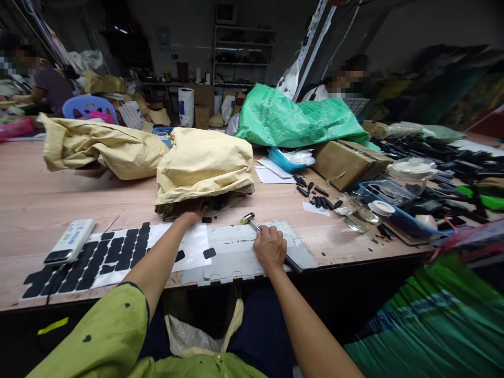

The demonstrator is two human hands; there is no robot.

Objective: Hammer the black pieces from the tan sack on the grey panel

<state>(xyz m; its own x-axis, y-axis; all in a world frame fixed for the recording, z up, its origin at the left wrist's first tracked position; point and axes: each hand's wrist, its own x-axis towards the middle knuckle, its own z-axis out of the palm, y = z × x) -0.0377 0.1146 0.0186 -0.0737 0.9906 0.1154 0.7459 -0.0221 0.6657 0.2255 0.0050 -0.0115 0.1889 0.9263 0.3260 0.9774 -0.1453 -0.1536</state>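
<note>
My right hand [270, 247] is wrapped round the shaft of a small hammer [256, 226]. The hammer's head points away from me, and its black grip reaches toward the table's front edge. Under that hand lies a grey board [232, 261]. My left hand [192, 214] reaches into the mouth of a cream sack [205, 163]; its fingers are mostly hidden inside, among dark items. White sheets with rows of black rounded stickers [129, 247] lie to the left of the board. One loose black sticker [209, 253] rests at the board's left side.
A white box-shaped device [71, 240] stands at the left. Another cream sack [106, 147] lies behind. Black handle-like parts [321, 201], a cardboard box [350, 163], a green sack [299, 118] and a blue basket [397, 212] crowd the right. Two people sit beyond the table.
</note>
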